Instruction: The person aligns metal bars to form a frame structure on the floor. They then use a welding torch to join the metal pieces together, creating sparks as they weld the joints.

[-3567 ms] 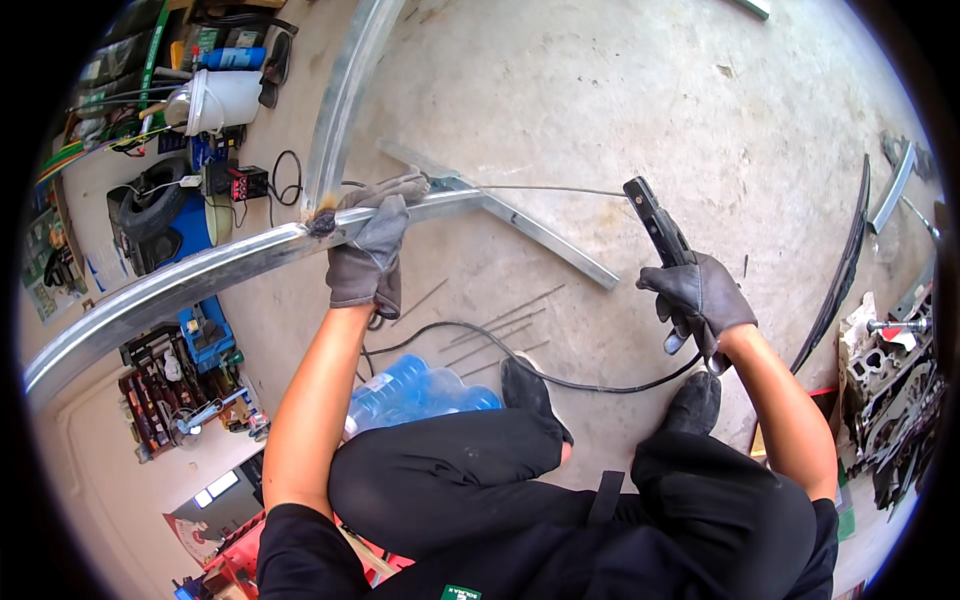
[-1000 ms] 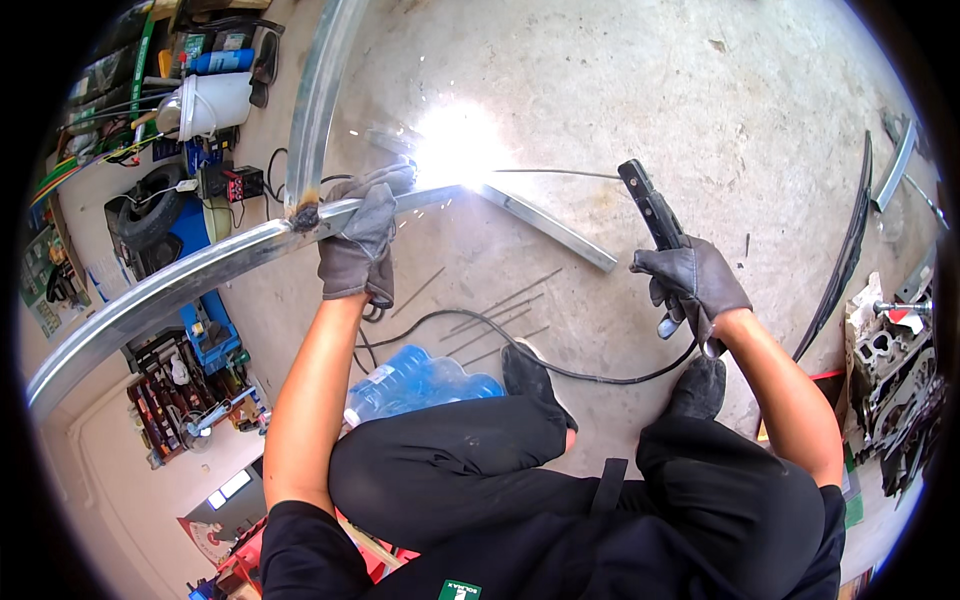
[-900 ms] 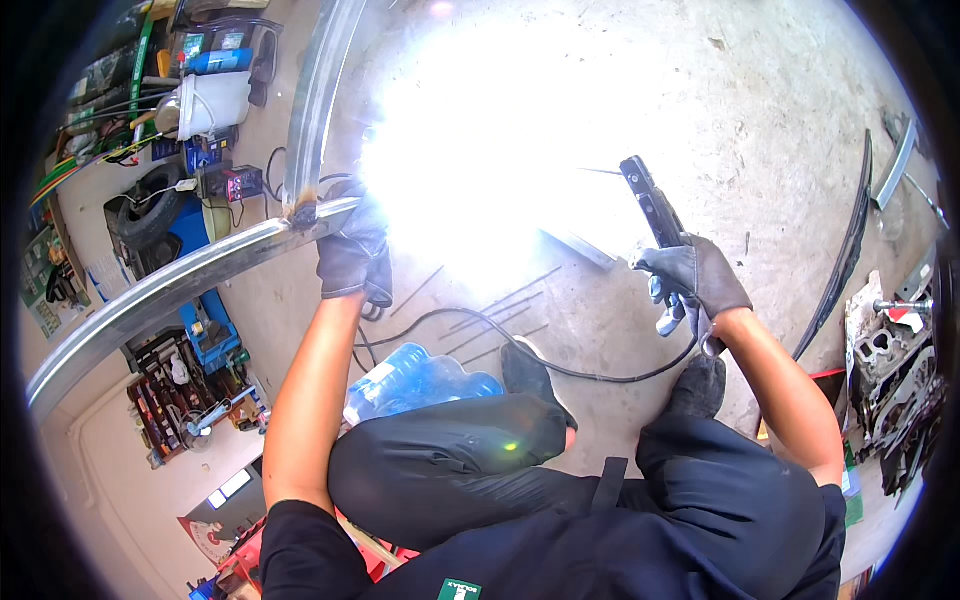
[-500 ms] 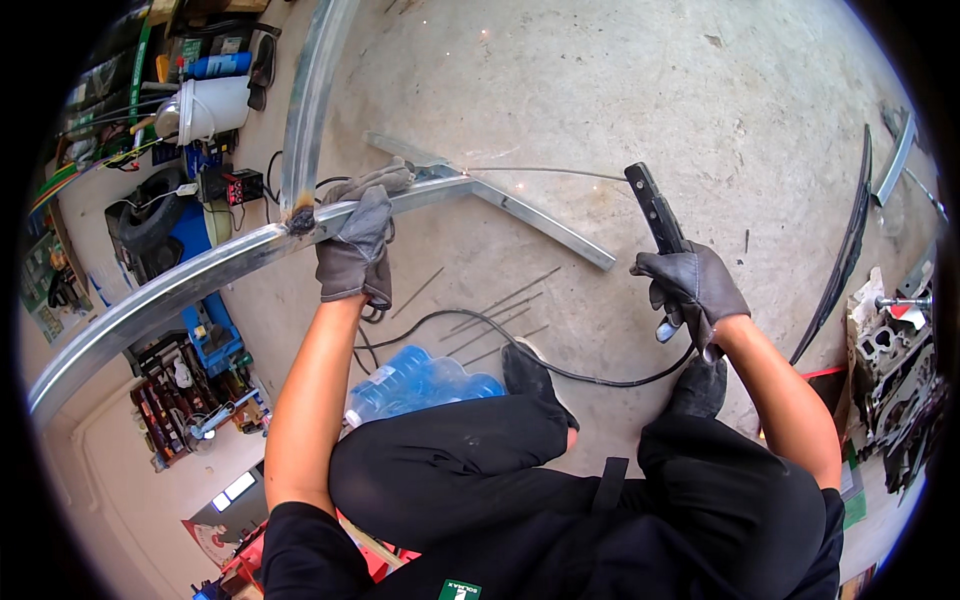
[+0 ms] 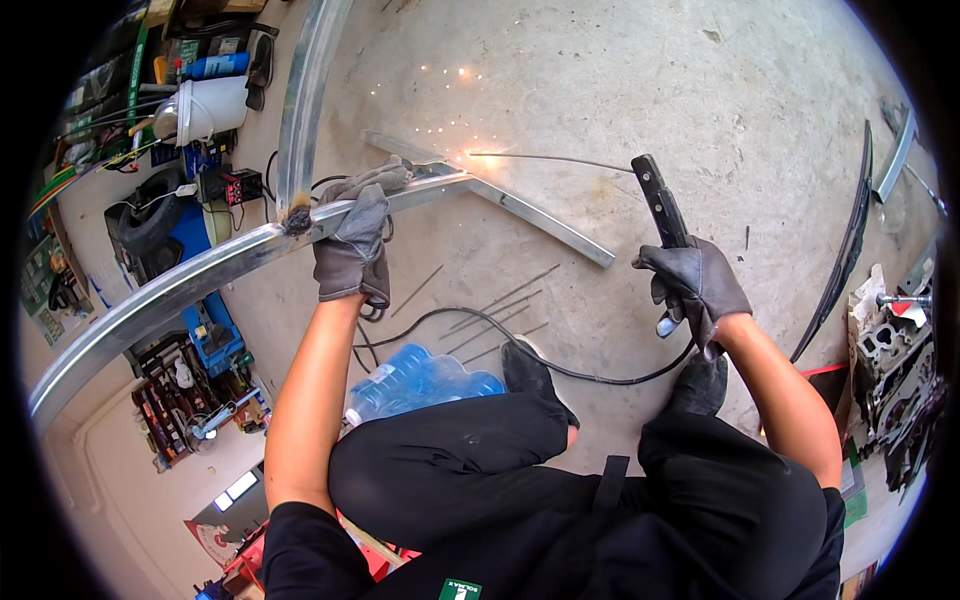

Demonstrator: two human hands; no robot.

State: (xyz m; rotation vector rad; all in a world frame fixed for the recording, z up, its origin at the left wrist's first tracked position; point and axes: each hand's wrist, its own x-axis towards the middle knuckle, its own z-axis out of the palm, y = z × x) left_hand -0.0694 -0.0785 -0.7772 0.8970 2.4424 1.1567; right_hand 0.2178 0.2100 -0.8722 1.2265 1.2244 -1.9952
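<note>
In a dark leather glove, my left hand is wrapped round a square metal tube, close to the scorched joint where an upright bar meets it. My right hand, gloved too, grips a black electrode holder. A thin welding rod runs leftward from the holder. Its tip glows orange beside the spot where the tube meets a slanted metal bar, and sparks fly round it. The black cable curves over the floor below the right hand.
Several loose rods lie on the concrete floor near my shoes. Blue-tinted plastic bottles rest by my left knee. An engine part stands at right, near a long black strip. At left are a white bucket and tools.
The rod's tip has lifted slightly off the joint, and its far end has shifted up a little. Sparks and an orange glow have grown much brighter. My left hand has barely moved.
</note>
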